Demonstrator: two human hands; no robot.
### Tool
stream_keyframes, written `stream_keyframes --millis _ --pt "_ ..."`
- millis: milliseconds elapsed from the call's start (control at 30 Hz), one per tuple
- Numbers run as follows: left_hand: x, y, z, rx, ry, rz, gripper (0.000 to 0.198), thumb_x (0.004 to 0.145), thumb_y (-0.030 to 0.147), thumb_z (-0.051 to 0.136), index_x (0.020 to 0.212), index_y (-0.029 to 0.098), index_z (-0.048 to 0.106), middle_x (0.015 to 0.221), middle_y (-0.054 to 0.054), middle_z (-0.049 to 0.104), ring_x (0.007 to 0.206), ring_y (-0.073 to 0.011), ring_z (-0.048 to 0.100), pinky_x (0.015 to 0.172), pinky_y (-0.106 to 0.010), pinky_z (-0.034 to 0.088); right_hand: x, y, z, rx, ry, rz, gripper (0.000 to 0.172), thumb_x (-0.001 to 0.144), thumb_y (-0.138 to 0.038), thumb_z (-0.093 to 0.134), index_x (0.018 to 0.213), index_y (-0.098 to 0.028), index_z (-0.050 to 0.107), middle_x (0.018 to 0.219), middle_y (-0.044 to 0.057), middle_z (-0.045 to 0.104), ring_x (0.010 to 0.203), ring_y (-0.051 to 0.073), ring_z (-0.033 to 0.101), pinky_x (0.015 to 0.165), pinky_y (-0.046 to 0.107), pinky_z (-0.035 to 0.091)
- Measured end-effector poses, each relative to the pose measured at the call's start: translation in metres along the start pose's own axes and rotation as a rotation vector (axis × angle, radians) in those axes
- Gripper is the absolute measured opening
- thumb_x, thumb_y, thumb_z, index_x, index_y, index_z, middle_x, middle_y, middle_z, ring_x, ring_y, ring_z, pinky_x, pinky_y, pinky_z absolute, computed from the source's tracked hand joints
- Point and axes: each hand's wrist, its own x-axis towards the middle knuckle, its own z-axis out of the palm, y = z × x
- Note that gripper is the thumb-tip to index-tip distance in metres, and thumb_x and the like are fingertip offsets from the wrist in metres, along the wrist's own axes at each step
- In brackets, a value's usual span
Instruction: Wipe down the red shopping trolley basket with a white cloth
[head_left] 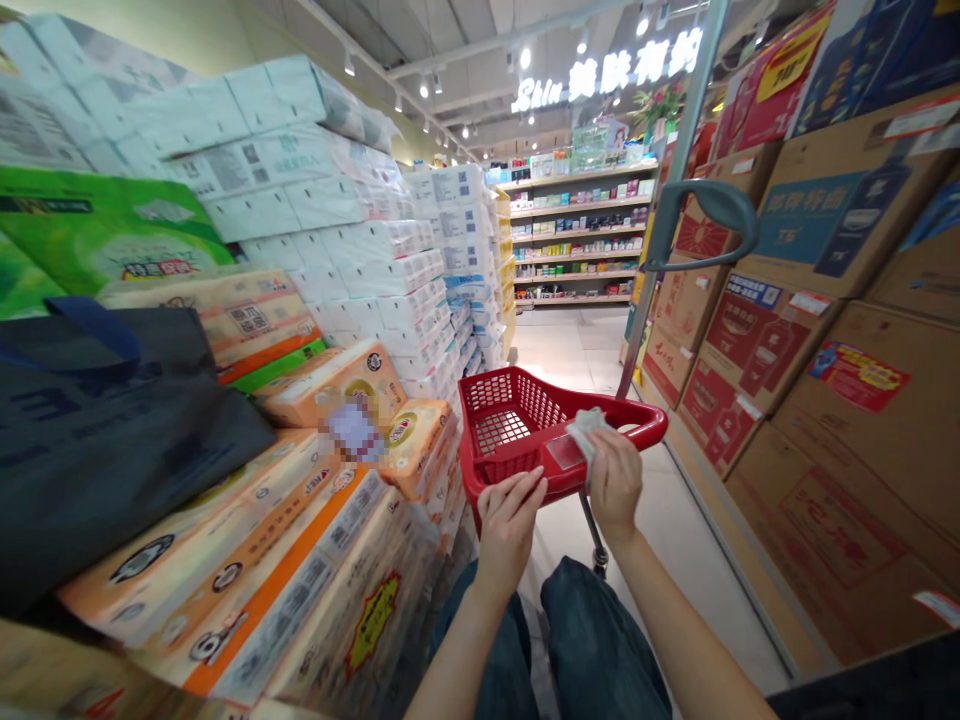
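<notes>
Shop aisle (574,350), left hand (508,522) on red basket (519,455), cloth (589,427) in right hand (616,482)

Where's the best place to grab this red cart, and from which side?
Probably the rounded bar at the right end of the red cart, from your near side: it curves out beyond the mesh basket, and its tip is uncovered.

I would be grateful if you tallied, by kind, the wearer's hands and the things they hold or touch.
Bare hands, left hand and right hand: 2
Pale crumpled cloth: 1
Red plastic shopping cart: 1
Total: 4
</notes>
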Motion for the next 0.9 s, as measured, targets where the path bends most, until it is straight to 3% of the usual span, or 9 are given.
stream_keyframes --millis 100,167,300,367,533,633,767,833,900 --pt "0.0 -0.002 0.002 0.01 0.026 -0.009 0.029 0.097 0.015 0.048 0.118 0.025 0.064 0.115 -0.005 0.071 0.107 -0.02 0.059 0.09 -0.037 0.036 -0.013 -0.022 0.006 0.004 -0.205 -0.197 0.037 0.093 -0.02 0.041 0.125 -0.021 0.059 0.122 0.009 0.065 0.122 0.023 0.054 0.107 0.043 0.04" --pt "0.0 -0.003 0.001 0.006 0.008 -0.004 0.029 0.097 0.015 0.048 0.119 0.025 0.064 0.117 -0.005 0.07 0.108 -0.0199 0.058 0.091 -0.037 0.036 -0.012 -0.013 0.003 -0.048 -0.236 -0.255 0.035 0.093 -0.022 0.042 0.122 -0.022 0.061 0.122 0.008 0.065 0.122 0.022 0.055 0.111 0.043 0.035" --pt "0.002 -0.001 0.0 0.006 -0.017 0.003 0.033 0.098 0.015 0.046 0.126 0.024 0.059 0.125 -0.006 0.066 0.112 -0.0192 0.057 0.091 -0.036 0.036 0.003 0.025 -0.004 -0.172 -0.017 -0.003 0.036 0.095 -0.022 0.033 0.115 -0.02 0.062 0.118 0.01 0.066 0.118 0.024 0.056 0.114 0.056 0.023" --pt "0.003 0.001 0.003 0.009 -0.009 -0.001 0.033 0.098 0.014 0.046 0.126 0.024 0.059 0.125 -0.006 0.067 0.113 -0.0191 0.057 0.091 -0.036 0.036 0.005 0.021 -0.003 -0.15 0.067 0.073 0.036 0.095 -0.021 0.031 0.115 -0.018 0.061 0.116 0.011 0.065 0.118 0.024 0.056 0.112 0.056 0.026" --pt "0.005 0.001 0.01 -0.001 0.033 -0.003 0.029 0.097 0.014 0.047 0.118 0.023 0.064 0.115 -0.005 0.071 0.108 -0.0194 0.058 0.09 -0.036 0.036 -0.003 -0.03 0.005 -0.029 -0.197 -0.166 0.034 0.093 -0.019 0.039 0.12 -0.02 0.06 0.122 0.009 0.064 0.123 0.021 0.053 0.111 0.044 0.034" --pt "0.004 -0.001 0.007 -0.002 0.0 -0.002 0.03 0.097 0.014 0.046 0.122 0.024 0.062 0.119 -0.005 0.069 0.11 -0.0194 0.058 0.091 -0.036 0.036 0.009 -0.014 -0.005 -0.062 -0.279 -0.197 0.033 0.094 -0.02 0.041 0.12 -0.021 0.062 0.124 0.007 0.065 0.122 0.02 0.055 0.117 0.046 0.025" --pt "0.004 0.001 0.006 -0.001 -0.026 0.004 0.035 0.097 0.013 0.045 0.129 0.024 0.057 0.127 -0.007 0.065 0.113 -0.0193 0.056 0.091 -0.036 0.036 0.039 0.036 -0.021 -0.154 -0.223 0.077 0.036 0.097 -0.025 0.034 0.108 -0.019 0.067 0.112 0.006 0.07 0.108 0.021 0.063 0.117 0.055 0.018" --pt "0.004 0.004 0.008 -0.006 -0.013 -0.004 0.036 0.097 0.012 0.046 0.129 0.024 0.057 0.126 -0.006 0.066 0.113 -0.0193 0.057 0.091 -0.037 0.036 0.048 0.035 -0.021 -0.165 -0.259 0.133 0.038 0.097 -0.027 0.032 0.109 -0.017 0.067 0.112 0.009 0.07 0.107 0.023 0.063 0.115 0.056 0.024" --pt "0.004 0.005 0.01 -0.011 -0.003 -0.008 0.036 0.097 0.012 0.046 0.129 0.025 0.057 0.125 -0.006 0.066 0.112 -0.0193 0.057 0.091 -0.037 0.036 0.049 0.013 -0.015 -0.132 -0.341 0.061 0.039 0.097 -0.027 0.033 0.116 -0.016 0.065 0.119 0.011 0.067 0.114 0.024 0.059 0.112 0.051 0.033"
